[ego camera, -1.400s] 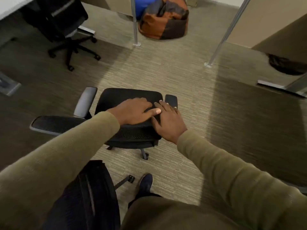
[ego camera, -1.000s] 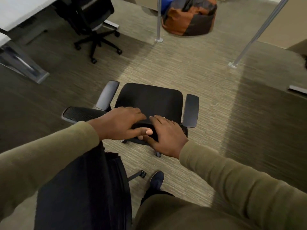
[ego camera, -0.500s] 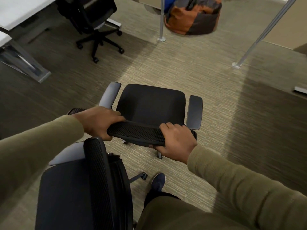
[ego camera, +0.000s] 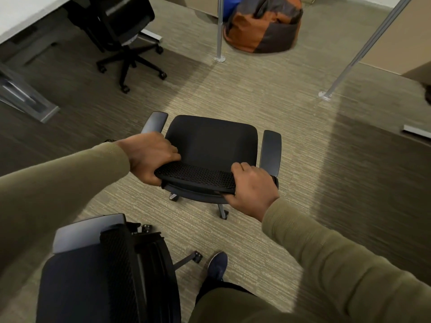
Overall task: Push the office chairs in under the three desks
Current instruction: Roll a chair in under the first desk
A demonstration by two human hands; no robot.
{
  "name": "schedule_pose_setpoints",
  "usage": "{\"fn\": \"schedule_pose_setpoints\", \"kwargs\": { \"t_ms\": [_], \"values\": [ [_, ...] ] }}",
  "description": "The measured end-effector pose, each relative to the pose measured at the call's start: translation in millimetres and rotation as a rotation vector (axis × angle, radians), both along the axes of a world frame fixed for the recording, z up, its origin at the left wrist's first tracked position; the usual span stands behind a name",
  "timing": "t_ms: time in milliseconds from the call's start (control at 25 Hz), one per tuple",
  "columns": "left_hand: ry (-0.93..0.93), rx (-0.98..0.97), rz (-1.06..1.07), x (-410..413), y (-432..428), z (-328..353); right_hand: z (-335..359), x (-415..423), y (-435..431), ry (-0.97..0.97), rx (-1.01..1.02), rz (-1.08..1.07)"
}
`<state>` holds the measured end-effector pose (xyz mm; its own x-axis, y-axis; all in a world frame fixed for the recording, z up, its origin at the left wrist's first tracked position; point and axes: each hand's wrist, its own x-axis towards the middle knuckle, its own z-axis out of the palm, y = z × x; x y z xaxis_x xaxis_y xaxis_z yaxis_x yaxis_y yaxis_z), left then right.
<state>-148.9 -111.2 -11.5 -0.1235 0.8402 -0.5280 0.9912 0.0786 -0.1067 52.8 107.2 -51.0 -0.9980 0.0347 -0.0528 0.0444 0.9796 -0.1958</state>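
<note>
The person's left grip (ego camera: 149,159) is clamped on the left end of the mesh backrest top (ego camera: 196,177) of the middle office chair (ego camera: 212,141), fingers curled over the front edge; the right grip (ego camera: 251,192) is clamped on the right end in the same way, and its fingertips are hidden behind the rim; this chair stands on open carpet (ego camera: 268,101), well apart from the white counter (ego camera: 21,15) at the upper left, seat facing away from the person; its base is mostly hidden under the seat, with only two castor legs showing below the backrest; a second office chair (ego camera: 105,276) stands just beside the person at the lower left, cut off by the bottom edge and partly covered by the left sleeve (ego camera: 58,194); a third office chair (ego camera: 121,26) sits at the counter, its upper part cut off by the top edge, so how far under it goes is hard to tell; a dark shoe (ego camera: 218,264) shows near the second chair's castor; an orange and brown beanbag (ego camera: 263,24) lies behind a metal pole (ego camera: 219,26); a dark shape (ego camera: 428,94) at the right edge is too cut off to identify.
</note>
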Motion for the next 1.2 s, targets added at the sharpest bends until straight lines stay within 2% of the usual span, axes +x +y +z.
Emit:
{"fn": "schedule_pose_setpoints", "kwargs": {
  "t_ms": [560,1200],
  "values": [
    [0.091,0.104,-0.153,-81,164,-7,-7,-44,119,0.012,0.033,-0.287],
    [-0.062,0.194,-0.268,-117,479,-21,-10,-33,375,0.009,0.09,-0.581]
  ]
}}
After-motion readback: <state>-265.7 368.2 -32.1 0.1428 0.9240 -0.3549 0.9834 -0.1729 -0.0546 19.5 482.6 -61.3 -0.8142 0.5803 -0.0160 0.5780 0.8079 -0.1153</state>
